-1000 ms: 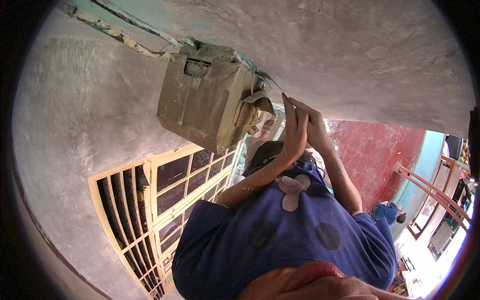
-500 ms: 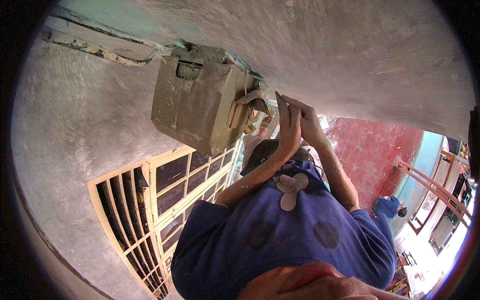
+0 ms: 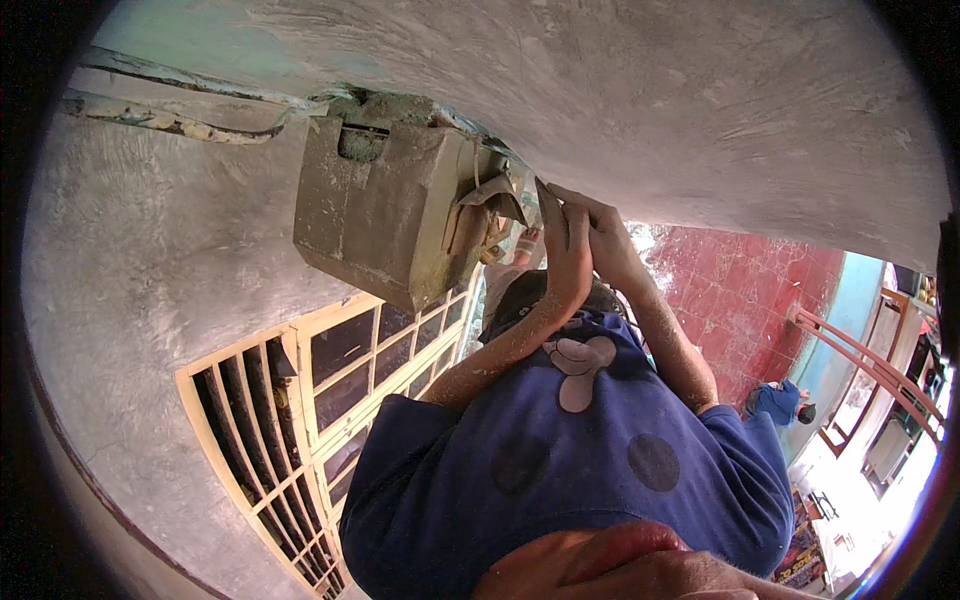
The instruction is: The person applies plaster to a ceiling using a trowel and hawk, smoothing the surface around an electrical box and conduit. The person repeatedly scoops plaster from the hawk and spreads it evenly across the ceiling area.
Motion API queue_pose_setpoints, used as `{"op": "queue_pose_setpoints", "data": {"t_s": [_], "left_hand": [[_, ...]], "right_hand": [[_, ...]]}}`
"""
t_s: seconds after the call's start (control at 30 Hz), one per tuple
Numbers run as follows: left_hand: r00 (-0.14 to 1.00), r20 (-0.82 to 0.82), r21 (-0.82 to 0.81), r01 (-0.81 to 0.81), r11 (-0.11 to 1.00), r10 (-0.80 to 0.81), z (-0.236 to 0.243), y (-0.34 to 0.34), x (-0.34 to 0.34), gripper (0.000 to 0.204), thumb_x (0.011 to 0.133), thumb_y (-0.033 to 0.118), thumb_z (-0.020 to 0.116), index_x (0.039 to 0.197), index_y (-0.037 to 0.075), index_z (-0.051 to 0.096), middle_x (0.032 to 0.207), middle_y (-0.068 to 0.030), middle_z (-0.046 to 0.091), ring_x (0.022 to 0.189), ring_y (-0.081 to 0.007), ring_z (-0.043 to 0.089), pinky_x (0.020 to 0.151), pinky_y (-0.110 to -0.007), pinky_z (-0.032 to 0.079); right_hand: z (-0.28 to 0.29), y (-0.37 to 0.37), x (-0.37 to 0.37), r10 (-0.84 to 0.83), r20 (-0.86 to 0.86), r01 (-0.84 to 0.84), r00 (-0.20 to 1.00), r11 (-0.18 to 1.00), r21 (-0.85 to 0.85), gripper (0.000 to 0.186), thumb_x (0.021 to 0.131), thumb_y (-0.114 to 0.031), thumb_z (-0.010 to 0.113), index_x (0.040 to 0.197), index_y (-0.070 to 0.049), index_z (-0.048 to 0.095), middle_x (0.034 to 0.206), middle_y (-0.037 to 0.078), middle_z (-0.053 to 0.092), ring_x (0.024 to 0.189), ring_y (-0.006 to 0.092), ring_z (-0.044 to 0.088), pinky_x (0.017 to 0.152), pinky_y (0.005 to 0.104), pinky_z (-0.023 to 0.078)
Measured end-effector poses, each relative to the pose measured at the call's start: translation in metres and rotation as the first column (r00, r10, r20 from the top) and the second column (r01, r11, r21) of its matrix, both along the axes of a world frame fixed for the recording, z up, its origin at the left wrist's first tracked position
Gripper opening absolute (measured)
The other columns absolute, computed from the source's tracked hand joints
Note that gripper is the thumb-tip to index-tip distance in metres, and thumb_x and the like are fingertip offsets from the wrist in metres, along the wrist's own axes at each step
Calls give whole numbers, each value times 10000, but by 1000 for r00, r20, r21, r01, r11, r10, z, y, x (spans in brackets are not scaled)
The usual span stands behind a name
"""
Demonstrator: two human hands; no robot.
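My left hand [image 3: 566, 245] and my right hand [image 3: 612, 240] are raised side by side, fingers pressed together on a thin flat tool [image 3: 543, 192], mostly hidden between them, at the grey plastered surface [image 3: 700, 120] above. To their left is a grey, cement-smeared box-like block [image 3: 365, 210], with a cut-out at its top and a bent flap [image 3: 495, 192] on its side near my fingertips.
Cream window grilles [image 3: 315, 420] are in the lower left wall. Pipes [image 3: 170, 120] run at upper left. A red tiled area [image 3: 740, 290], a pink rail [image 3: 850, 355] and a person in blue [image 3: 775, 405] are at the right. A sandalled foot [image 3: 525, 242] shows behind my hands.
Both hands have moved a little left and up in the picture with the tool. The block and pipes sit further left as the view shifts.
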State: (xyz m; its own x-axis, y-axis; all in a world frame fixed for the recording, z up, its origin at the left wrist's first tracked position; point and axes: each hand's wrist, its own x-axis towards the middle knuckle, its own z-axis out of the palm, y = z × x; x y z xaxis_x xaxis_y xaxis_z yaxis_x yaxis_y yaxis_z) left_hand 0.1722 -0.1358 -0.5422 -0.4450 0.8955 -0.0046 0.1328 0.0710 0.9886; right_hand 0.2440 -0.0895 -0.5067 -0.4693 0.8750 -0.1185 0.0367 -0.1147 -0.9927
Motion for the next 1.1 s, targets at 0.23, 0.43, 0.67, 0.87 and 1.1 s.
{"op": "queue_pose_setpoints", "data": {"t_s": [0.23,0.43,0.67,0.87,1.1], "left_hand": [[996,18,-64,92,994,-91,11,-5,-4,705,1085,276,383,1573,-118,63,1625,-348,133,1521,-427,197,1238,-426,205],[972,-93,-277,182,944,-214,0,-2,-13,722,1070,285,410,1571,-127,93,1596,-357,219,1478,-403,303,1212,-395,268],[957,287,-30,-35,999,42,-61,13,-6,697,1055,251,414,1576,-111,127,1522,-360,358,1381,-403,440,1146,-410,357],[978,208,-159,52,986,-18,-49,7,-13,699,1041,229,401,1576,-116,114,1561,-378,291,1445,-437,361,1175,-403,324],[993,79,-206,108,973,-93,-71,6,-14,714,1041,240,403,1565,-137,99,1564,-401,261,1467,-446,332,1192,-397,310]], "right_hand": [[-8,-2,6,27,17,-27,999,1000,-2,368,1023,-83,522,1367,12,614,1200,112,695,1072,143,607,957,290,488],[-11,10,2,36,71,-36,997,999,-5,381,1017,-110,539,1372,5,615,1169,105,704,1060,152,609,945,288,492],[-93,6,-3,1,58,2,998,999,-42,365,1027,-155,549,1345,2,634,1170,118,709,1041,149,605,936,316,497],[-101,-3,-1,3,33,-1,999,998,-58,389,1026,-120,562,1394,-3,605,1122,65,696,984,118,588,888,283,500],[-103,-5,10,-22,64,28,998,995,-98,376,1036,-115,545,1387,4,608,1139,72,699,1002,119,602,892,280,502]]}}
